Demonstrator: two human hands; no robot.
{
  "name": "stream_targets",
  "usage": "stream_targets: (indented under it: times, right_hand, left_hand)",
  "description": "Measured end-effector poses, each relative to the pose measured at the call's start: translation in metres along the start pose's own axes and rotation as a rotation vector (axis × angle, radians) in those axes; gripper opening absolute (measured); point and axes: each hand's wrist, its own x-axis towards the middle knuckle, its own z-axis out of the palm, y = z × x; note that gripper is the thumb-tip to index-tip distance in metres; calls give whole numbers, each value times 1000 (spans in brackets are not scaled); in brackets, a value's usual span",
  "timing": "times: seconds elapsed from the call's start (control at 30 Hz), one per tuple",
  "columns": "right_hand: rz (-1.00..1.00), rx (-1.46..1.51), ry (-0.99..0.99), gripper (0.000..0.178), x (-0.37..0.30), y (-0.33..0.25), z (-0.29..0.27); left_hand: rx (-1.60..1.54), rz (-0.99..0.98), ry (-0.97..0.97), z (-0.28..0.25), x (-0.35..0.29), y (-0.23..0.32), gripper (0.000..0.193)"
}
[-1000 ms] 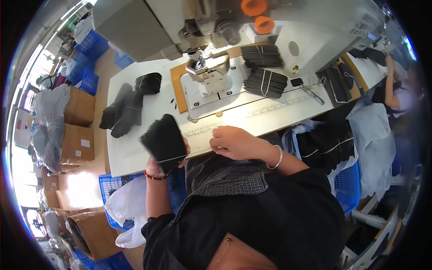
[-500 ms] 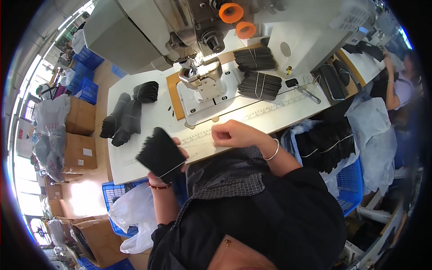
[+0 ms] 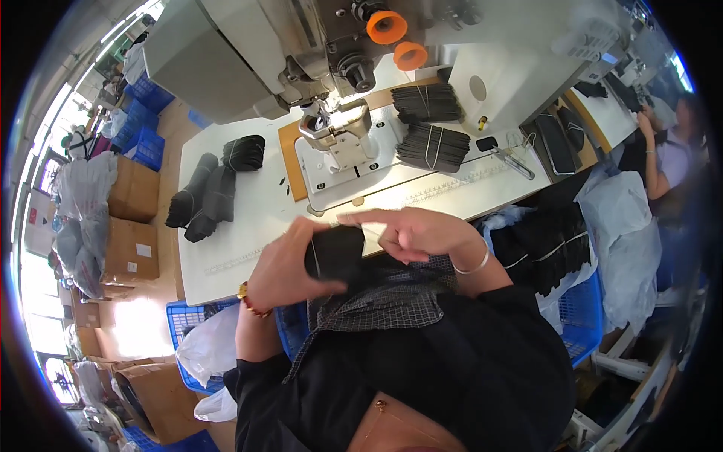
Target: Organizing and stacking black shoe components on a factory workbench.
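My left hand (image 3: 280, 264) is wrapped round a banded stack of black fabric pieces (image 3: 337, 252), held above my lap at the table's front edge. A thin pale band crosses the stack near my left fingers. My right hand (image 3: 422, 232) is just to the right of it, index finger stretched toward the stack's far edge and the other fingers loosely curled. No held thing shows in the right hand. Behind both hands stands a sewing machine (image 3: 343, 135) with its needle area lit. Two tied stacks of black pieces (image 3: 427, 102) lie right of the needle.
Rolled dark bundles (image 3: 215, 188) lie at the table's left. Thread snips (image 3: 512, 162) are on the right. Blue baskets flank my lap; the right basket (image 3: 584, 313) holds bagged black bundles. Cardboard boxes (image 3: 129, 248) stand left. Another person (image 3: 666, 151) works at far right.
My left hand has brought the stack rightward and turned it, in front of my body. My right hand has gone from curled to index finger extended, close to the stack.
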Motion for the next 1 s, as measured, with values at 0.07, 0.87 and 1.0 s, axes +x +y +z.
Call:
stream_targets:
  times: [0.07, 0.87, 1.0]
  right_hand:
    - [17, -613, 38, 72, -4, -25, 18]
    - [74, -1396, 905, 99, -24, 46, -15]
    - [174, -1437, 991, 100, -37, 68, -23]
  left_hand:
    - [83, -106, 154, 21, 12, -8, 79]
    - [53, 306, 422, 71, 72, -3, 84]
    - [32, 178, 345, 68, 61, -38, 80]
